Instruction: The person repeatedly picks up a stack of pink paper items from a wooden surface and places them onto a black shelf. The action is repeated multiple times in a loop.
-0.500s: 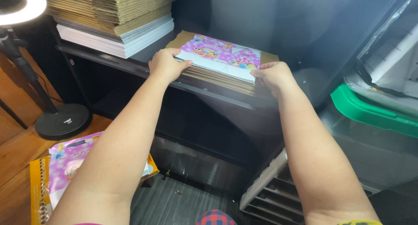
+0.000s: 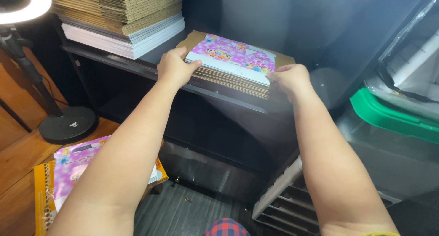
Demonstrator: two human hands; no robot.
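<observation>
At the far left a ring lamp (image 2: 20, 5) stands on its round black base (image 2: 67, 124), and below it, on the wooden floor, lie pink printed sheets (image 2: 73, 165) over an orange one. On the left part of the dark shelf (image 2: 114, 60) sits a tall stack of brown cardboard sheets (image 2: 123, 7) on top of white sheets (image 2: 123, 37).

The left hand (image 2: 176, 67) is closed on the left edge of the pink printed flat box (image 2: 233, 58), thumb on top and fingers hidden under it. This piece lies on a lower stack of cardboard (image 2: 228, 78) at the front edge of the shelf. The right hand (image 2: 289, 78) pinches the right end of the same piece.

Compared with half a second ago, both hands sit a little more toward the front edge, and the left thumb now reaches over the pink top. The pink piece looks slightly drawn forward from the brown sheet behind it, so I judge that the 2 hands are starting to pull it from the stack.

At the right stand a green-rimmed container (image 2: 388, 117) and, lower, a grey slatted rack (image 2: 283, 204).
</observation>
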